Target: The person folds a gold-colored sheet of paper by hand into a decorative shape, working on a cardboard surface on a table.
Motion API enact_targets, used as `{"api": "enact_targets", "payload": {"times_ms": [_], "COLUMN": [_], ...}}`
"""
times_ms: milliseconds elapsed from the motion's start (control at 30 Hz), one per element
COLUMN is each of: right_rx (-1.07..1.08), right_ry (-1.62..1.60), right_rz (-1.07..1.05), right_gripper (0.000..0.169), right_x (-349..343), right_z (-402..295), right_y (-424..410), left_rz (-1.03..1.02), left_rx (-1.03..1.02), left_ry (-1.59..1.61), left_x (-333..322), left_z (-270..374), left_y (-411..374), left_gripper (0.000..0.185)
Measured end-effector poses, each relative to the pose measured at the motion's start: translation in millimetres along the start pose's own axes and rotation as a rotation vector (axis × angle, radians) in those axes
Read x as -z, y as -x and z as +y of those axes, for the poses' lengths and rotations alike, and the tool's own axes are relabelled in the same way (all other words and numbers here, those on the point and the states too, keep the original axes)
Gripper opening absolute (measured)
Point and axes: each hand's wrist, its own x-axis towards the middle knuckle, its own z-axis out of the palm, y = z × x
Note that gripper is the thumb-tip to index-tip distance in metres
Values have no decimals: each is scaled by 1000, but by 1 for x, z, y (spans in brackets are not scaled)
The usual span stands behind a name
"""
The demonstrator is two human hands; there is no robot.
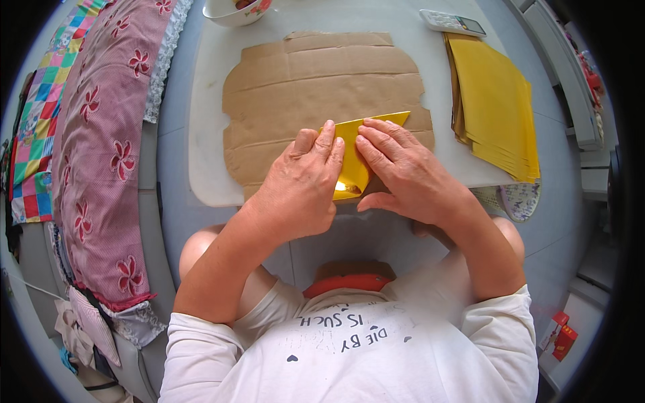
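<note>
A folded sheet of shiny gold paper [351,163] lies near the front edge of a flattened piece of brown cardboard [322,83]. My left hand [300,179] holds the sheet's left part down, its fingertips close to the upper folded edge. On the other side, my right hand [410,169] keeps the sheet pinned under its fingers, with the thumb spread toward me. A pointed corner of the sheet sticks out past the right fingers. Both hands cover much of the sheet, so its full fold is hidden.
The cardboard rests on a white table [211,171]. At right lies a stack of gold paper sheets [496,106], with a white remote control [452,23] at its far end. A bowl [237,16] stands far left. Beside the table is a seat with a pink flowered cover [103,131].
</note>
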Motion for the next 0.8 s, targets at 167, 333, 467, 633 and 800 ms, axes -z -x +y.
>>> {"api": "enact_targets", "payload": {"times_ms": [167, 333, 467, 633, 800], "right_rx": [-36, -107, -156, -140, 24], "right_ry": [63, 110, 137, 182, 124], "right_rz": [7, -45, -58, -29, -12], "right_gripper": [92, 101, 105, 105, 85], "right_x": [1, -2, 2, 2, 3], "right_z": [-4, -2, -2, 1, -1], "right_y": [2, 7, 10, 13, 12], "left_rz": [6, -30, -28, -22, 24], "left_rx": [-4, -28, -32, -39, -39], "left_ry": [-47, -72, -89, -128, -140], "left_x": [0, 2, 4, 0, 5], "left_z": [1, -4, -4, -3, 2], "left_y": [1, 1, 1, 1, 3], "left_gripper": [75, 73, 72, 70, 60]}}
